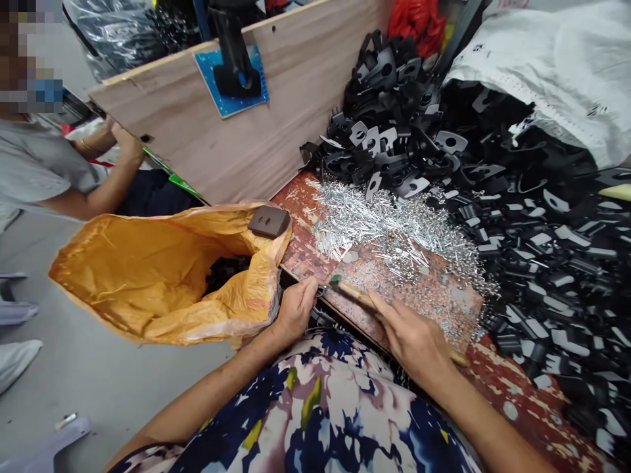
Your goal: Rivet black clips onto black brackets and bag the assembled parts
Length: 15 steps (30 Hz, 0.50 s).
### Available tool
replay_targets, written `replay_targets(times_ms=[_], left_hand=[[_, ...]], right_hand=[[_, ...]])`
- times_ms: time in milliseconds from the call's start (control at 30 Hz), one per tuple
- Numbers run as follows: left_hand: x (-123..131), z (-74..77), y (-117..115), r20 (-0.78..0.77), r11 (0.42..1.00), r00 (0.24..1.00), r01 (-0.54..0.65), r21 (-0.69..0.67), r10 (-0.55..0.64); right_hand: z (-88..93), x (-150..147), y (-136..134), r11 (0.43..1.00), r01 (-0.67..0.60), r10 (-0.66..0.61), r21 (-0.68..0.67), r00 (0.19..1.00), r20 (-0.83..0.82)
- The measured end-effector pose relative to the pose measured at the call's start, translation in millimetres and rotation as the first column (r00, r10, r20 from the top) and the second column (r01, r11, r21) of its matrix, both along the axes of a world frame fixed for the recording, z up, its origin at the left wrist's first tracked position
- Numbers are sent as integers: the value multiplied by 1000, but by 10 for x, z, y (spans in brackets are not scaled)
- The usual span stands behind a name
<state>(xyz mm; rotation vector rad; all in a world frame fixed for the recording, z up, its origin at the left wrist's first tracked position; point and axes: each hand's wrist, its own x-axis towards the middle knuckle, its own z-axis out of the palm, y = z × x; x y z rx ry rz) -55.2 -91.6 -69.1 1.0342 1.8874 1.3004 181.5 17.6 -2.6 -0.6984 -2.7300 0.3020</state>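
My right hand is wrapped round the wooden handle of a small hammer, which slants across the front of the board. The hammer's dark greenish end points at my left hand. At the table's front edge, my left fingers pinch a small black plastic part, mostly covered by the fingertips. Just beyond both hands a heap of thin metal pins spreads over the worn board. Left of my left hand gapes a yellow woven sack with black pieces inside.
Black plastic parts heap along the right and back, partly under a white sack. A wooden panel stands behind, with a black stand on a blue plate. A brown block rests on the sack's rim. Another person sits left.
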Motion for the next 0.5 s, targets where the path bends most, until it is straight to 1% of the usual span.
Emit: replay_targets(times_ms=[67,133,200,300,333,500], left_hand=[[-1,1,3,-3,1000,1000,-2,-4,2],[0,7,4,-3,1000,1000,-6,-10,6],[4,15,3,-3,1000,1000,-6,-15,6],[8,20,0,-10,1000,1000,-7,-22,7],[7,19,-2,-13,1000,1000,-9,-25,8],[5,41,14,-11,999,1000,2,-52,-2]], right_hand=[[60,44,-11,999,12,-17,-53,995,-95],[121,74,-31,998,20,-31,-63,983,-183],[126,67,-50,1000,6,-10,-30,987,-162],[63,29,-50,999,-34,34,-15,999,-8],[51,26,-41,999,-34,35,-26,999,15],[126,75,22,995,20,-24,-98,999,-37]])
